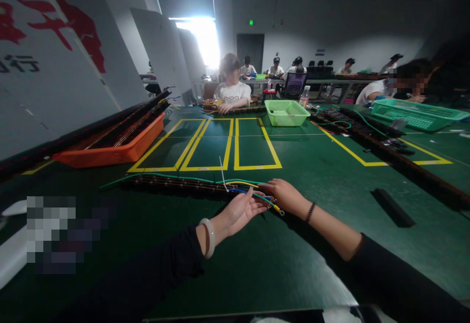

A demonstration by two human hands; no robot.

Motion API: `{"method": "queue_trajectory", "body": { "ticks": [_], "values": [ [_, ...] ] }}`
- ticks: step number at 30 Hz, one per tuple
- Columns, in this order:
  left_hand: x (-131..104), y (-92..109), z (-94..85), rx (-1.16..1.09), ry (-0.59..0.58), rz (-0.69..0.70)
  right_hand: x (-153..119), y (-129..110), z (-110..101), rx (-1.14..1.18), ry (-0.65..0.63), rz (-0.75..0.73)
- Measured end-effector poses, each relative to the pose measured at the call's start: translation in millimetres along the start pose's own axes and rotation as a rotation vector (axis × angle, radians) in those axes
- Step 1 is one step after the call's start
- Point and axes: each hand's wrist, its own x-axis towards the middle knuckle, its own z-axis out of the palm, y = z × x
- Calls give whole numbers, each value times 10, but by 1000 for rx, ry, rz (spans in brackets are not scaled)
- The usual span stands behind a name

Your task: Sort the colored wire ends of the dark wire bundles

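A long dark wire harness (176,184) lies across the green table before me, with a green wire (147,176) along its far side. A white cable tie (222,173) sticks up at its right part, where yellow and blue wires come out. My left hand (240,213) is palm up beneath these wires, fingers stretched out and thumb apart. Across its fingers runs a green wire ending in a ring terminal (281,212). My right hand (288,198) bends over the wire ends from the right; its fingertips are partly hidden.
An orange basket (110,154) with dark harnesses stands left, a light green basket (286,113) ahead. Yellow tape frames (235,147) mark the table. Right are a long dark harness (404,159), a black strip (392,207) and a green basket (418,112). Across sits a person (232,90).
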Motion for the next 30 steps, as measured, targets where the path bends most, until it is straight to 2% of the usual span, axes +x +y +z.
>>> {"method": "queue_trajectory", "body": {
  "ticks": [6, 11, 16, 20, 25, 28, 30],
  "values": [
    [-25, 38, 31, -42, 4, -16, 87, 41, 65, -80, 9, 40],
    [-18, 30, 7, -48, 23, -14, 39, 58, 12, -80, 42, 63],
    [-12, 20, -7, -58, 1, -11, -51, 65, -79, -37, 31, -74],
    [-11, 20, -6, -59, 14, -13, -74, 57, -114, -95, 35, -139],
    [-17, 27, -9, -65, -2, -14, -132, 90, -241, -127, 187, -93],
    [-29, 32, 4, -50, -3, -19, -206, 109, -348, -38, 247, -182],
    [-32, 29, 7, -49, 1, -16, -243, 89, -388, -6, 218, -280]
  ]
}}
